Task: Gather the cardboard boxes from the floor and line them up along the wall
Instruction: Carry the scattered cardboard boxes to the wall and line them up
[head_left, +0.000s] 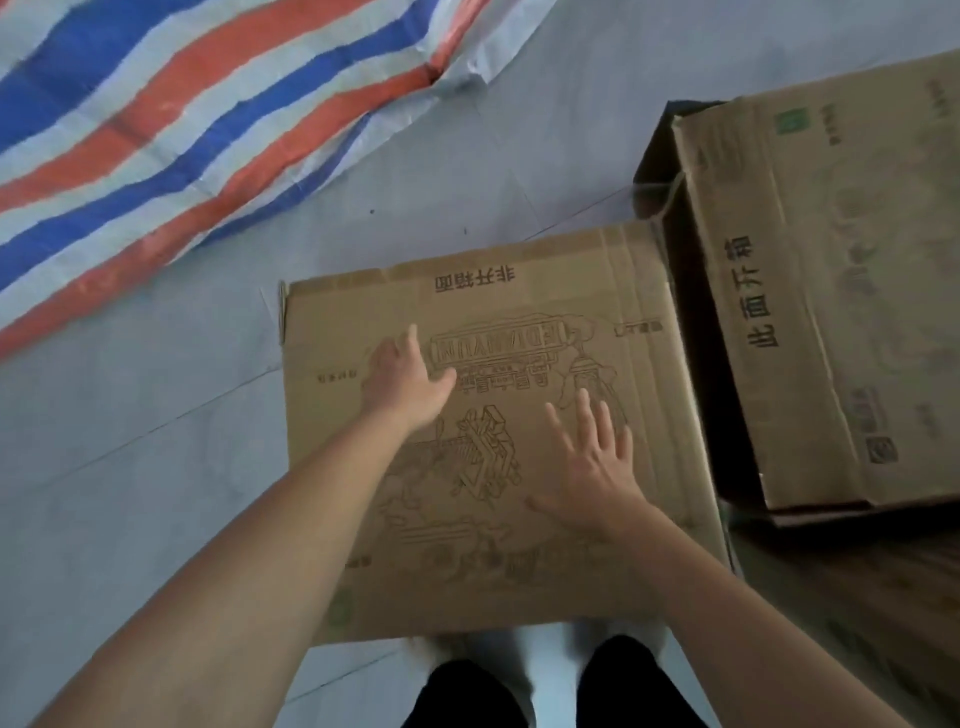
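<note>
Brown printed cardboard box (498, 441) looks light and stiff; my left hand (410, 382) and right hand (597, 467), fingers spread, empty, should grip edges at 9 and 3 o'clock.

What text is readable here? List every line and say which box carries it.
"非开箱面": upside down near the far edge of the flat cardboard box.
"此面开箱": sideways on the second box to the right.
Banner lettering in the flat box's drawing: too blurred.
Small labels and logos on both boxes: too small.

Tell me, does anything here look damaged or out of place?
The cardboard box under both hands has a ragged, torn far edge. The second box on the right lies askew, and the striped tarp is rumpled on the floor.
</note>
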